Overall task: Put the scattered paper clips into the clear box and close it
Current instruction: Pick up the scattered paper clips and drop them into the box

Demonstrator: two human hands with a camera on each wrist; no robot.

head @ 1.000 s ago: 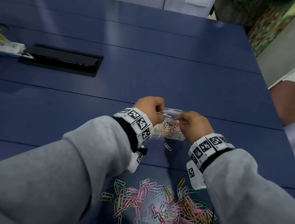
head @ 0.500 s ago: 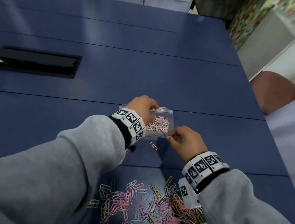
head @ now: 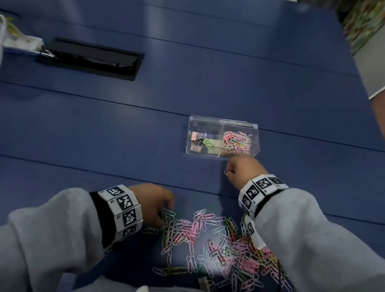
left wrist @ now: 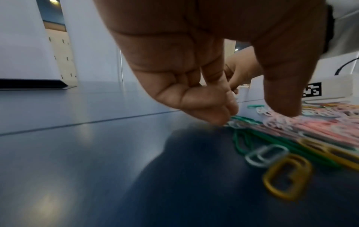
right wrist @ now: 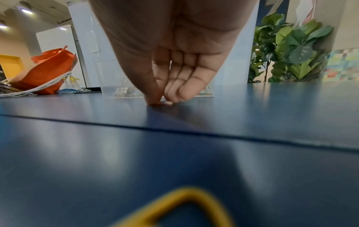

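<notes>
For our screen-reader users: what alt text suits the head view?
The right hand pinches a stray clip below a clear box while the left hand reaches into scattered paper clips on a blue table.

Dim, bluish indoor light from overhead. The head view bends straight lines toward its edges. Soft pale reflections streak the blue worktop (head: 195, 84), with one bright glare patch among the clips (head: 209, 244) at 6 o'clock. In both wrist views the hands cast dark, soft-edged shadows below them. A yellow clip (right wrist: 180, 207) at 6 o'clock in the right wrist view is badly out of focus.
</notes>
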